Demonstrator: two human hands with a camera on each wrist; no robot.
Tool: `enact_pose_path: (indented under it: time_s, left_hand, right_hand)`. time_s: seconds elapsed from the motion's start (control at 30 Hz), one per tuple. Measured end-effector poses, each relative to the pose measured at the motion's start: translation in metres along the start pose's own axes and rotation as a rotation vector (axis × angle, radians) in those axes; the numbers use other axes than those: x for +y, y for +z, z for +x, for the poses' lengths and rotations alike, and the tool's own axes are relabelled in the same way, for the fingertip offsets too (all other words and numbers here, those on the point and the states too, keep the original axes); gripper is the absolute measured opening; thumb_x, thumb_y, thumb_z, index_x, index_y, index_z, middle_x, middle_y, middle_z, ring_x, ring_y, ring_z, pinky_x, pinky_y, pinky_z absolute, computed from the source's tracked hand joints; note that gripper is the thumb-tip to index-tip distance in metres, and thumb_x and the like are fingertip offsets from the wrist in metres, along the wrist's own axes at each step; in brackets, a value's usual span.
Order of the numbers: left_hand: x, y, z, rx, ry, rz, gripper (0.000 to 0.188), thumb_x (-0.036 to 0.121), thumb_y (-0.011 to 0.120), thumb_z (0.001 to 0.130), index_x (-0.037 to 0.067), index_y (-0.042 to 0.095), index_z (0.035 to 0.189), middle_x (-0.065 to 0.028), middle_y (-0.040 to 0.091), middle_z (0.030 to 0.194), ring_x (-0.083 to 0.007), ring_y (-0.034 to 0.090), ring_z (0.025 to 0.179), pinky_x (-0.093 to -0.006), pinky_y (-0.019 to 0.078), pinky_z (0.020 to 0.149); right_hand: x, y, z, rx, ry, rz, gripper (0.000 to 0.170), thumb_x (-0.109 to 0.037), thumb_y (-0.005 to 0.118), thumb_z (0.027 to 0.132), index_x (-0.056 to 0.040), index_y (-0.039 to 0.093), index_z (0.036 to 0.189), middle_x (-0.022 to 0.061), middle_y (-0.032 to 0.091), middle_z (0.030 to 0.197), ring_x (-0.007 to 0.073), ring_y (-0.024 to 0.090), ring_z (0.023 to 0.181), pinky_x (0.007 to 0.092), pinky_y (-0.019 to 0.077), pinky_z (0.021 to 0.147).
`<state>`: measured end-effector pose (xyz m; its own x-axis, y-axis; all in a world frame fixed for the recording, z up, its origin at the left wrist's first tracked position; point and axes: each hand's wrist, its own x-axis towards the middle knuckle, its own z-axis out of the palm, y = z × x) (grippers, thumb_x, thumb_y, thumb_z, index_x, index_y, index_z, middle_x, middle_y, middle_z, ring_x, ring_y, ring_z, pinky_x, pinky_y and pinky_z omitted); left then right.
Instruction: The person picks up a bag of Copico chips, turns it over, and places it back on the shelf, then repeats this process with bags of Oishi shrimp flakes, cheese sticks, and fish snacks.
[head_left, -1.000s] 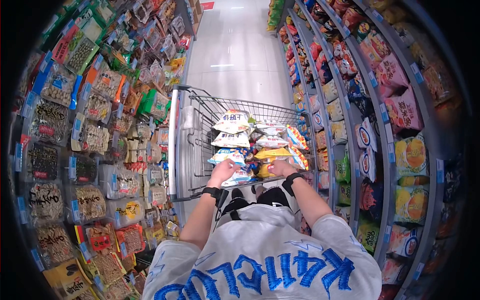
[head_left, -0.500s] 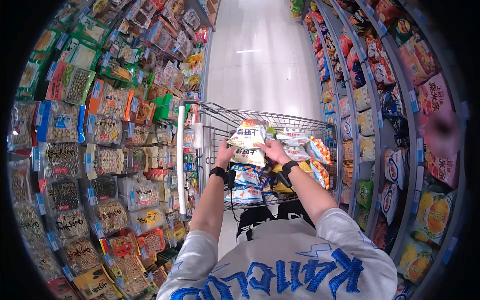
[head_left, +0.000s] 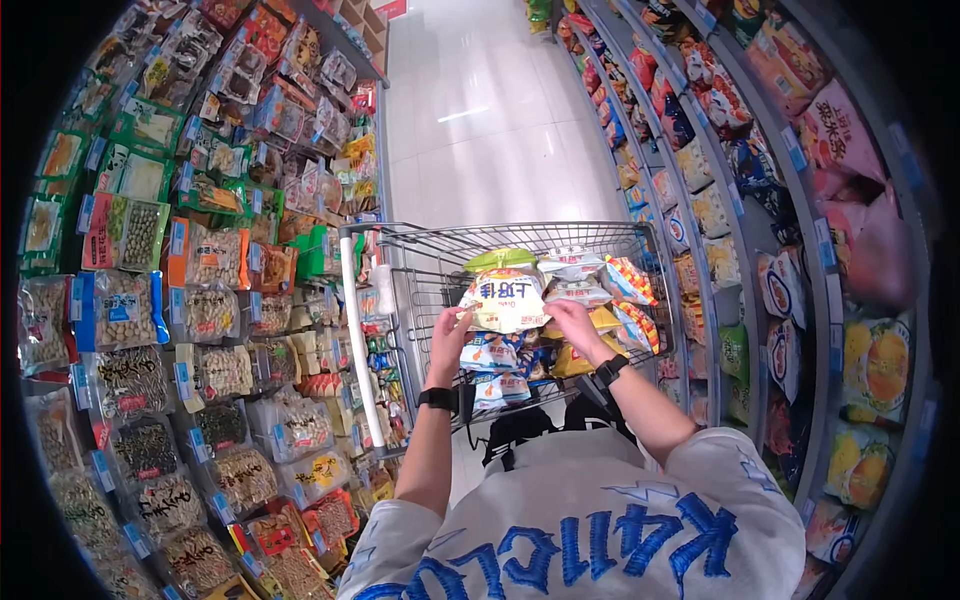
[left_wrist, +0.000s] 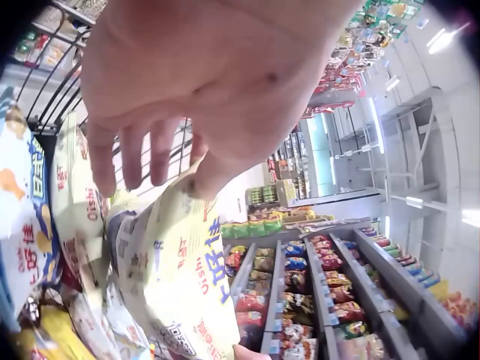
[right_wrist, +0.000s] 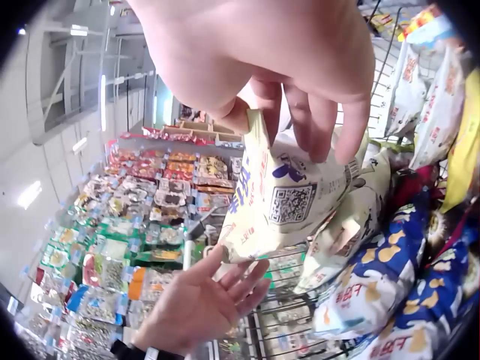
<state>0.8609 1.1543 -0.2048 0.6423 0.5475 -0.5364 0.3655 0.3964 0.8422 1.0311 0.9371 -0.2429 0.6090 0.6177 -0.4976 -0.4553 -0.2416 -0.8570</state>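
Both hands pinch one cream snack bag (head_left: 503, 300) with blue lettering, held over the shopping cart. My left hand (head_left: 448, 345) has thumb and fingers at its left corner. At the right corner, my right hand (head_left: 580, 335) grips the edge, its thumb on the front and fingers behind in the right wrist view. The bag's back, with a printed code, shows in the right wrist view (right_wrist: 289, 202). Another cream bag (left_wrist: 79, 187) stands close beside it in the left wrist view. Blue-and-white snack bags (head_left: 490, 352) lie just below the hands in the head view.
The wire cart (head_left: 415, 300) has its white handle (head_left: 362, 340) at the left. Inside are yellow (head_left: 570, 362), white (head_left: 578, 292), green (head_left: 500, 259) and checkered bags (head_left: 632, 282). Packed shelves (head_left: 150, 390) line the left; shelves of snack bags (head_left: 760, 250) line the right.
Both hands have moved from the cart's near side to the far cream bags and taken hold of one. The held bag now stands more face-on, and a green bag shows behind it.
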Motion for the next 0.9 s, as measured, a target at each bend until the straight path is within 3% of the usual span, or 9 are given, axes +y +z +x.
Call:
enact_pose_path:
  time_s: [0.17,0.27,0.33,0.37,0.5,0.73,0.8,0.83,0.9]
  left_hand:
    - [0.021,0.008,-0.052,-0.117,0.097,-0.28,0.018,0.015,0.053,0.103,0.008,0.049,0.119,-0.0083,0.065,0.114,-0.0184,0.065,0.104,-0.0353,0.056,0.086]
    - [0.039,0.006,-0.08,-0.3,0.155,-0.309,0.015,0.013,0.054,0.102,0.008,0.05,0.116,-0.0101,0.065,0.115,-0.0174,0.064,0.105,-0.0328,0.0537,0.089]
    - [0.047,0.002,-0.095,-0.454,0.252,-0.157,0.011,0.008,0.054,0.101,0.007,0.054,0.112,-0.0122,0.064,0.125,-0.0163,0.059,0.113,-0.0332,0.0468,0.098]
    - [0.058,0.004,-0.109,-0.541,0.26,-0.113,0.012,0.007,0.055,0.1,0.007,0.054,0.112,-0.0156,0.062,0.129,-0.0173,0.057,0.116,-0.032,0.0437,0.102]
    - [0.073,0.02,-0.143,-0.756,0.277,-0.051,0.015,0.01,0.055,0.101,0.006,0.053,0.115,-0.0152,0.064,0.126,-0.018,0.058,0.116,-0.0337,0.0451,0.101]
    - [0.072,0.087,-0.224,-1.266,0.305,0.261,0.018,0.015,0.057,0.101,0.002,0.058,0.113,-0.0059,0.064,0.116,-0.0129,0.057,0.11,-0.0308,0.0459,0.096]
    - [0.069,0.114,-0.252,-1.41,0.357,0.361,0.016,0.013,0.06,0.098,0.002,0.06,0.109,-0.0078,0.063,0.119,-0.0155,0.057,0.111,-0.032,0.0451,0.097]
    - [0.071,0.125,-0.264,-1.46,0.428,0.384,0.016,0.013,0.062,0.097,0.002,0.06,0.108,-0.0094,0.061,0.122,-0.0178,0.057,0.113,-0.0328,0.0442,0.099]
    - [0.072,0.145,-0.285,-1.5,0.597,0.424,0.022,0.011,0.066,0.092,0.002,0.063,0.112,-0.0131,0.057,0.13,-0.0242,0.054,0.122,-0.0353,0.0404,0.105]
  right_hand:
    - [-0.035,-0.009,-0.098,-0.273,0.116,0.113,0.034,-0.031,0.062,0.099,0.001,0.07,0.11,0.0052,0.071,0.1,0.0096,0.067,0.087,0.0237,0.0547,0.08]
    - [-0.023,-0.019,-0.132,-0.038,-0.076,-0.135,0.034,-0.026,0.069,0.095,0.0001,0.067,0.117,0.0055,0.071,0.102,0.0122,0.067,0.093,0.0274,0.0529,0.085]
    - [-0.037,-0.012,-0.166,0.196,-0.435,-0.352,0.046,-0.031,0.077,0.085,-0.0063,0.064,0.122,0.0082,0.067,0.115,0.0162,0.066,0.094,0.0297,0.0532,0.083]
    - [-0.043,-0.013,-0.182,0.207,-0.456,-0.477,0.064,-0.026,0.082,0.078,-0.0103,0.055,0.135,0.0137,0.056,0.135,0.027,0.061,0.113,0.0368,0.0509,0.093]
    - [-0.079,0.006,-0.251,0.293,-0.556,-0.783,0.091,-0.02,0.084,0.071,-0.0148,0.04,0.149,0.0185,0.034,0.156,0.0369,0.042,0.137,0.0456,0.0377,0.11]
    - [-0.091,0.027,-0.354,0.273,-0.519,-1.375,0.118,-0.029,0.092,0.052,-0.0181,0.033,0.153,0.0139,0.018,0.163,0.0364,0.024,0.148,0.052,0.0202,0.119]
    - [-0.069,0.016,-0.375,0.211,-0.558,-1.319,0.114,-0.03,0.093,0.051,-0.0178,0.039,0.15,0.011,0.026,0.161,0.0348,0.023,0.149,0.0532,0.0189,0.12]
    - [-0.046,0.006,-0.383,0.192,-0.532,-1.198,0.105,-0.035,0.092,0.053,-0.0171,0.045,0.145,0.0096,0.042,0.153,0.0312,0.029,0.146,0.0547,0.0184,0.119]
    - [-0.042,-0.005,-0.417,0.252,-0.45,-1.005,0.089,-0.043,0.089,0.057,-0.013,0.055,0.134,0.01,0.065,0.121,0.0302,0.055,0.122,0.0462,0.0394,0.105]
